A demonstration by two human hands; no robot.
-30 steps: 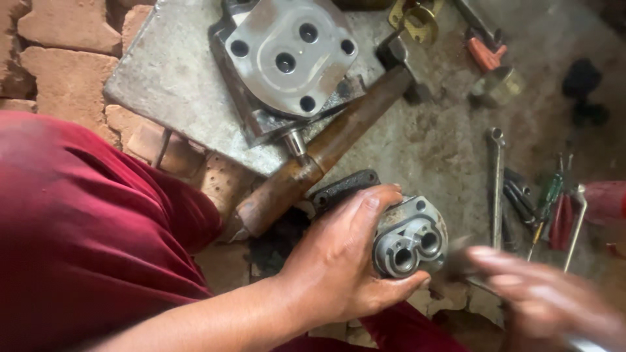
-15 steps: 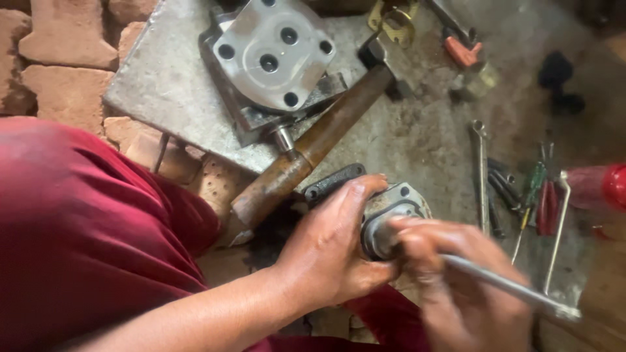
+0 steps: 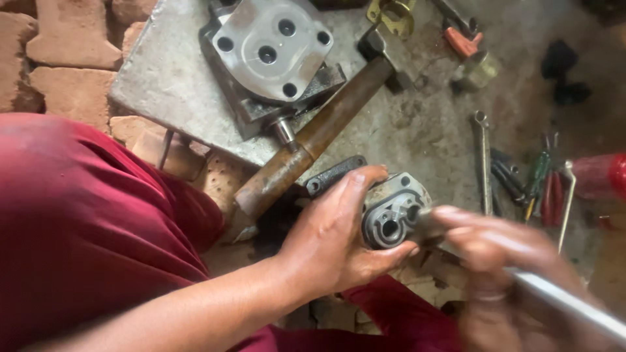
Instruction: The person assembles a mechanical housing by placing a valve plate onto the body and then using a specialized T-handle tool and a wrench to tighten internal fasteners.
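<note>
The left hand (image 3: 336,238) has its fingers clamped around a small grey metal housing (image 3: 391,212), held in the air just above the lap, near the rusty hammer handle (image 3: 306,146). The right hand (image 3: 495,251) is blurred; its fingers are wrapped on a long steel rod (image 3: 574,303) whose tip meets the housing's open face. To do this well, I think the housing must be kept steady and the rod straight to the bore, not tilted. A wrench (image 3: 484,160) and screwdrivers (image 3: 538,182) lie on the concrete floor (image 3: 424,124) beside
</note>
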